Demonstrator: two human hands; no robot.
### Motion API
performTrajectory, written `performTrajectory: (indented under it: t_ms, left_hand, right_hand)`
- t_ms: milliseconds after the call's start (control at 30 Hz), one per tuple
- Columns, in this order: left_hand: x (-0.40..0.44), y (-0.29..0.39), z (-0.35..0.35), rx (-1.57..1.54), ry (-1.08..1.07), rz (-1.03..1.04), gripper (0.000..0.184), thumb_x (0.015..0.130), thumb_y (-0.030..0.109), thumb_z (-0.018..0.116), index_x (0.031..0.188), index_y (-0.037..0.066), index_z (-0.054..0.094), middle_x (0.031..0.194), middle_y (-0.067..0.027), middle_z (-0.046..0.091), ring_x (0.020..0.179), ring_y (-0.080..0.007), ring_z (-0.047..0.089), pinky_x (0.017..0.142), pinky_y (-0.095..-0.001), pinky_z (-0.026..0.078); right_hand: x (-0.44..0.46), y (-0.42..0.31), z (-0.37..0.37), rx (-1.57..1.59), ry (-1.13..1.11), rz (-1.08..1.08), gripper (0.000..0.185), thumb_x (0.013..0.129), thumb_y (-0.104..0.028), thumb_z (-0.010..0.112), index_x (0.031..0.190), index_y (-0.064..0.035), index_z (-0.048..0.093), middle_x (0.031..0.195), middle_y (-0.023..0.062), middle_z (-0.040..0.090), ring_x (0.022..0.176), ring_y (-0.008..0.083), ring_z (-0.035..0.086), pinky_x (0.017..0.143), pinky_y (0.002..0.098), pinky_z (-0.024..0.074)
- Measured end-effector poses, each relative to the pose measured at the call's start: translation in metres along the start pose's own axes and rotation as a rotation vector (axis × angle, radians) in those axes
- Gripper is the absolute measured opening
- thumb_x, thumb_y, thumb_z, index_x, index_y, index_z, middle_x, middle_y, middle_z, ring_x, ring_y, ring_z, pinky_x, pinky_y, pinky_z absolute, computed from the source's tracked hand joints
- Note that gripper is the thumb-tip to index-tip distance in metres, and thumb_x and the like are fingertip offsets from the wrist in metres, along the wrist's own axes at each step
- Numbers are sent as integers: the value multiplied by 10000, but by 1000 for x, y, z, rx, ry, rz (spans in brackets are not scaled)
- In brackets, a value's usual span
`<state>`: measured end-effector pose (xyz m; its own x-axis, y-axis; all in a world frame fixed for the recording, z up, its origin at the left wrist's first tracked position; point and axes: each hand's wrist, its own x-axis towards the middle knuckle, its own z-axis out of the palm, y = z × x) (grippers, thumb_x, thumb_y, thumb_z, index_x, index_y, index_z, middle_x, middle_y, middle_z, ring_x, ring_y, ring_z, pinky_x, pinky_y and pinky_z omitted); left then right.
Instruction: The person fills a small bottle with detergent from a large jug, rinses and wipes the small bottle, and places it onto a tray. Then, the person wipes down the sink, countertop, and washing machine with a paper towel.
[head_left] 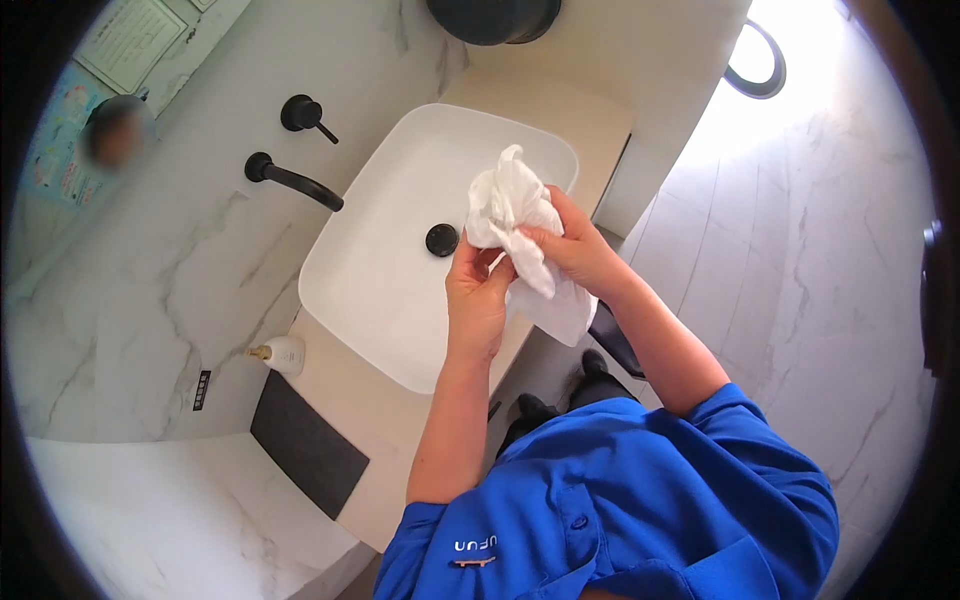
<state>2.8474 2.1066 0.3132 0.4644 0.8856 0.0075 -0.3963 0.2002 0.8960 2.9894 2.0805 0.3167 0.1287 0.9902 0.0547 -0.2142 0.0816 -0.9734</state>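
Note:
A crumpled white cloth (515, 205) is bunched up between my two hands, over the near right side of the white basin (375, 300). My left hand (478, 300) grips its lower left side, with thumb and fingers drawn together. On the other side, my right hand (578, 250) is closed on the cloth, thumb pressed on top. A loose part of the cloth hangs below my hands, past the basin's rim. The black drain cap (441, 240) shows just left of my hands.
A black spout (295, 183) and a black lever handle (308, 116) come out of the marbled wall. On the counter (385, 420) are a white pump bottle (280, 354) and a dark mat (308, 445). A black round container (495, 18) is at the top.

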Motion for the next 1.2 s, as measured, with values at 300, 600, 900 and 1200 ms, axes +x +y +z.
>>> performTrajectory:
  t_ms: [300, 600, 900, 1200]
  left_hand:
    - [-21, -20, 38, 341, -61, 69, 301, 809, -18, 604, 1095, 21, 520, 1029, -59, 568, 984, -158, 552, 832, -305, 475]
    - [-8, -74, 174, 328, -226, -223, 257, 871, 48, 573, 1123, 11, 544, 1023, -77, 611, 906, -163, 615, 718, -292, 552]
    - [5, -144, 268, 149, -155, -219, 252, 851, 107, 640, 1063, 68, 509, 934, -40, 592, 814, -118, 595, 690, -288, 549]
    - [-14, -188, 307, 514, -274, 212, 402, 994, 277, 299, 1325, 51, 337, 1169, -95, 496, 969, -139, 543, 825, -270, 466]
  right_hand:
    - [-43, -7, -52, -77, -99, 28, 744, 709, -227, 791, 1297, -24, 384, 1111, 100, 562, 1046, 186, 536, 900, 327, 426]
    - [-107, -45, -202, -112, -31, -79, 466, 778, -111, 704, 1182, -31, 487, 1014, 47, 598, 946, 110, 555, 828, 287, 463]
    - [-170, -57, -302, 468, 289, -1, 555, 853, -195, 638, 1320, -83, 359, 1137, 76, 560, 1000, 150, 570, 810, 320, 495]
    - [-203, -47, -278, -83, 470, -281, 715, 800, -76, 683, 1374, -76, 257, 1190, 138, 514, 1073, 197, 532, 894, 318, 461]
